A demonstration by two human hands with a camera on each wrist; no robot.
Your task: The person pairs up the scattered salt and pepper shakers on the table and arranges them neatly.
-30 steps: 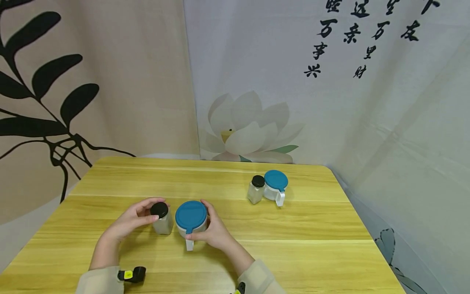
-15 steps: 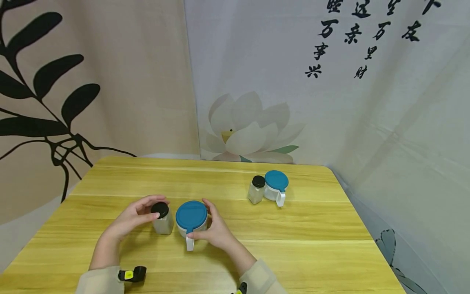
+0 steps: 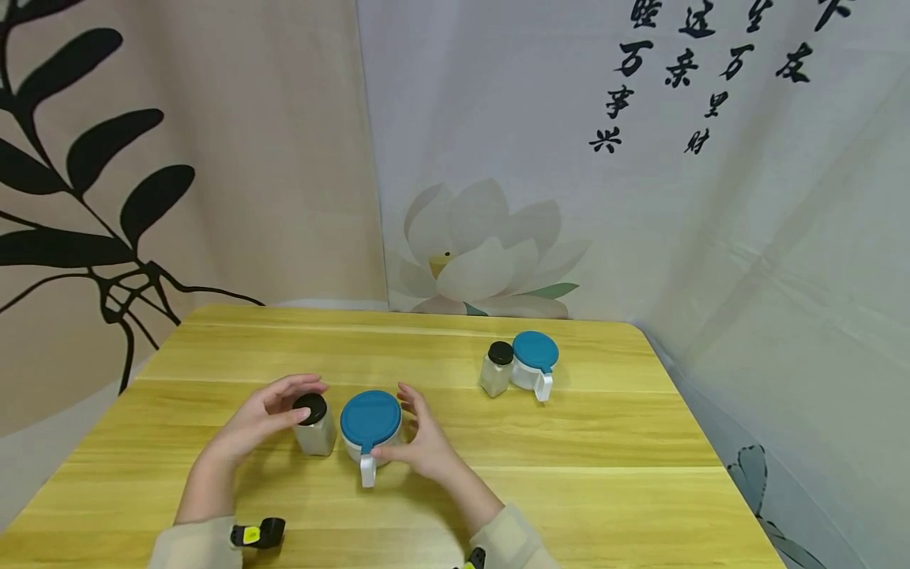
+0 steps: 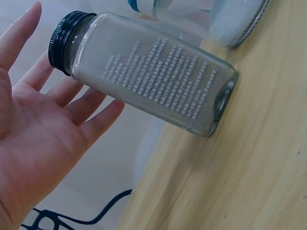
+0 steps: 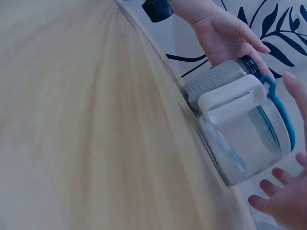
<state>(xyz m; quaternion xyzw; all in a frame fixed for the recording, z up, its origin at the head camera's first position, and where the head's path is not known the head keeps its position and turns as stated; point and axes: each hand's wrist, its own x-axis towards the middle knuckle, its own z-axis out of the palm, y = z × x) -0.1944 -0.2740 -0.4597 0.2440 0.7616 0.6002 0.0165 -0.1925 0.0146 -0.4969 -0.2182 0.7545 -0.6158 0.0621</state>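
My left hand [image 3: 259, 419] is beside a square glass jar [image 3: 315, 438] with a black lid, which stands upright on the table. In the left wrist view the fingers of that hand [image 4: 43, 115] are spread behind the jar [image 4: 153, 72] and the thumb stands off its lid; whether a fingertip touches the glass I cannot tell. Just right of it stands a round clear jar [image 3: 370, 419] with a blue lid and a white handle. My right hand [image 3: 430, 446] curves loosely around its right side. In the right wrist view a gap separates these fingers from the handled jar [image 5: 240, 129].
At the back right of the wooden table [image 3: 604, 442] stands a like pair: a small black-lidded jar [image 3: 495, 375] touching or almost touching a blue-lidded jar [image 3: 535, 356] with a white handle. Behind the table hangs a printed cloth [image 3: 490, 118].
My right hand has loosened from the blue-lidded jar and drawn slightly to the right. The left fingers have lifted a little. All the jars stay in place.
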